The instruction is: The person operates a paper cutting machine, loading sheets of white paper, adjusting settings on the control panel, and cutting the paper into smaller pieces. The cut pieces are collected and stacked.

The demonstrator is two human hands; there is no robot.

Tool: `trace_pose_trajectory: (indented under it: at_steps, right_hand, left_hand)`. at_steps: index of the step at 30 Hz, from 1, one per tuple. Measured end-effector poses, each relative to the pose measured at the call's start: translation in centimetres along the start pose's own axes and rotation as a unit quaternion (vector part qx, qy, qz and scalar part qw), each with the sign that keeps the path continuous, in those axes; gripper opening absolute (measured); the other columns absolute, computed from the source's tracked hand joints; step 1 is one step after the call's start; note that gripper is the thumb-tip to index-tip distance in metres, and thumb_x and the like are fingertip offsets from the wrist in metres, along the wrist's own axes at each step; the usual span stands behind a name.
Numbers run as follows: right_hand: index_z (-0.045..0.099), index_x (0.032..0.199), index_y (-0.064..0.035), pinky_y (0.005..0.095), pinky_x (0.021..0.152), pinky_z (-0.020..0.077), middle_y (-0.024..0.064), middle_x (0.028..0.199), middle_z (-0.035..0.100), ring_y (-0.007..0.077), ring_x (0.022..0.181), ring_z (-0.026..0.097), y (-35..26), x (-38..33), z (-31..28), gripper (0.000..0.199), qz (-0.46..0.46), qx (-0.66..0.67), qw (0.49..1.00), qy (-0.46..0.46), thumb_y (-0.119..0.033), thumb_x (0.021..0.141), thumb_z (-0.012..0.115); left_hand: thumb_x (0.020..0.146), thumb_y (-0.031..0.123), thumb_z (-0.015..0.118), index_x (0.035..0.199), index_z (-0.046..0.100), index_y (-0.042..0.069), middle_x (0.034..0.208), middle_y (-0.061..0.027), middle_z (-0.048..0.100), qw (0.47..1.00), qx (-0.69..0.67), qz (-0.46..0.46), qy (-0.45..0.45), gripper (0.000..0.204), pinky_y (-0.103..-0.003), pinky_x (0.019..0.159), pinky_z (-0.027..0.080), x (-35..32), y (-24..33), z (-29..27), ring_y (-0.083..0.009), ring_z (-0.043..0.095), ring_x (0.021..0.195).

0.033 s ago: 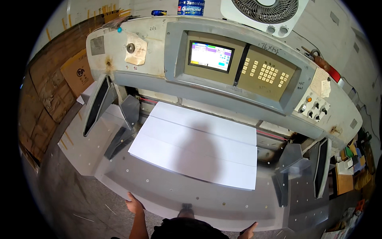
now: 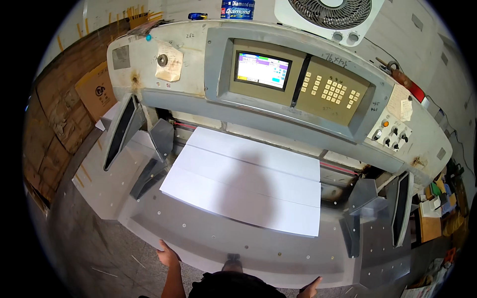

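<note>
Your left hand (image 2: pixel 167 256) and right hand (image 2: pixel 310 288) (fingers spread, holding nothing) rest on the tabletop (image 2: pixel 208 243) edge, near the white paper stack (image 2: pixel 248 186).

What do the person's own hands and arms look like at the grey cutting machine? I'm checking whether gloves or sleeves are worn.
Both hands are bare: no gloves, rings or watch show. The left hand and its forearm are uncovered, with no sleeve in view. Only part of the right hand shows at the picture's lower edge, also ungloved; its forearm is out of view. A dark garment shows between them.
</note>
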State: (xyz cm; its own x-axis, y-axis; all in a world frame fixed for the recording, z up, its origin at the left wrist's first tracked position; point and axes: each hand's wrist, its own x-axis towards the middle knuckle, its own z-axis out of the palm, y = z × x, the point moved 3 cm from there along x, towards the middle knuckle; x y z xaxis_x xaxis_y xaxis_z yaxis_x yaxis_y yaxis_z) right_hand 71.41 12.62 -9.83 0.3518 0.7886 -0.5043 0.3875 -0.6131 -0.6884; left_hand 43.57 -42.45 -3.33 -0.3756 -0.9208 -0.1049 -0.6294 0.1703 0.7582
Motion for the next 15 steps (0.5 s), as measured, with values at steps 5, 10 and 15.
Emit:
trace_pose_trajectory:
  at_steps: [5, 10, 15]
  right_hand:
    - [0.063, 0.099, 0.0068, 0.0415, 0.068, 0.0492, 0.0152, 0.084, 0.063, 0.028, 0.07, 0.055, -0.4, -0.6, -0.1, 0.085, -0.011, 0.002, 1.0, -0.002, -0.073, 0.069, 0.057]
    - [0.063, 0.1, 0.0057, 0.0412, 0.069, 0.0493, 0.0151, 0.084, 0.063, 0.0274, 0.07, 0.055, -1.5, -2.8, -0.8, 0.084, 0.019, -0.026, 0.999, -0.032, -0.073, 0.07, 0.056]
    - [0.063, 0.1, 0.0051, 0.0413, 0.069, 0.0492, 0.0153, 0.084, 0.063, 0.0274, 0.07, 0.055, -2.2, -3.6, -1.0, 0.084, 0.021, -0.033, 0.999, -0.023, -0.073, 0.07, 0.056]
  left_hand:
    - [0.082, 0.063, 0.046, 0.111, 0.054, -0.009, 0.098, -0.0262, 0.062, 1.0, -0.003, 0.018, -0.003, 0.078, -0.048, 0.078, 0.047, -0.3, 0.3, -0.3, -0.0407, 0.061, 0.091]
    - [0.082, 0.062, 0.047, 0.112, 0.054, -0.007, 0.098, -0.025, 0.062, 1.0, -0.005, 0.014, -0.018, 0.076, -0.047, 0.079, 0.047, -0.1, 0.3, -0.4, -0.0402, 0.061, 0.091]
    - [0.082, 0.062, 0.048, 0.114, 0.053, -0.007, 0.102, -0.0252, 0.061, 1.0, -0.017, 0.011, -0.008, 0.076, -0.046, 0.082, 0.046, -0.1, 0.0, -0.2, -0.0399, 0.06, 0.095]
